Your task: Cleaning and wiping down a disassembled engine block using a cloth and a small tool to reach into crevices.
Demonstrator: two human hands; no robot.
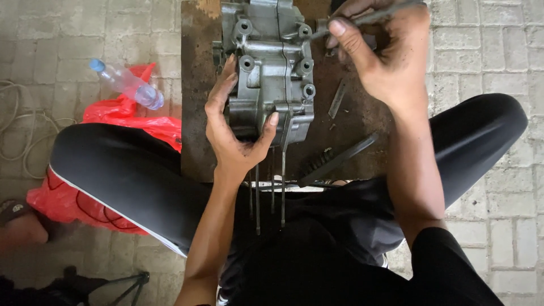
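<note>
Hands on a grey engine casing (pixel 271 68), top centre.
Left hand (pixel 235 133) grips the casing's near edge; right hand (pixel 385 54) pinches a thin metal rod (pixel 374 16).

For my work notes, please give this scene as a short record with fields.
Place: dark board on paved ground
Main thing: grey metal engine case, long studs toward the person
Left hand: grips the case's near end
Right hand: holds a thin metal rod beside the case
Nearby: plastic bottle on red bag

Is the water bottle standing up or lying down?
Lying down. The clear plastic bottle rests on its side across the red plastic bag, blue cap pointing up-left.
</note>
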